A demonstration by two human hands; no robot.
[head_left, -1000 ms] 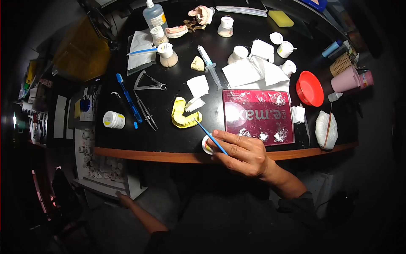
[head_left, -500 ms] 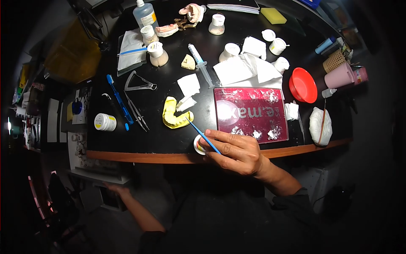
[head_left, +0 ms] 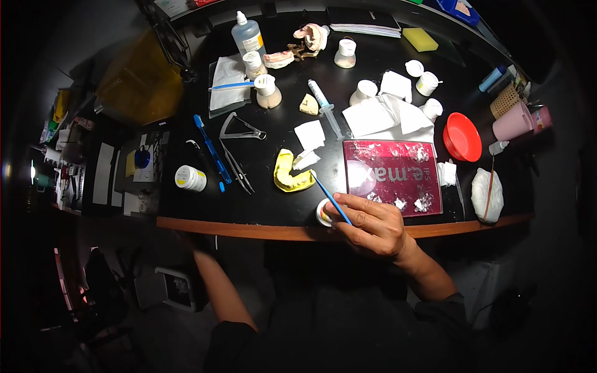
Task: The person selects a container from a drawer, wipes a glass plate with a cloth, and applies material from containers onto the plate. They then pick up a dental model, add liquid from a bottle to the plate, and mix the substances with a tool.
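My right hand (head_left: 375,225) pinches a slim blue tool (head_left: 336,202) between thumb and fingers near the table's front edge. The tool's tapered tip is right at the right end of a yellow dental model (head_left: 290,178), shaped like a horseshoe. A small white jar (head_left: 323,213) stands just beside my fingers, partly hidden by them. My left hand (head_left: 188,241) hangs at or below the table's edge on the left, dark and smeared, so its fingers do not show. Crumpled white tissue (head_left: 309,138) lies behind the model.
Right of the model lies a dark red e.max case (head_left: 393,202) with white crumbs. A red bowl (head_left: 462,138) and a wrapped white bundle (head_left: 487,196) stand farther right. Tweezers (head_left: 236,168), a blue toothbrush (head_left: 211,149), a white jar (head_left: 190,178) and a syringe (head_left: 326,110) lie around the model.
The whole view has shifted, so the table appears farther right. My left hand has moved toward the table's front edge. My right hand keeps the blue tool's tip at the model.
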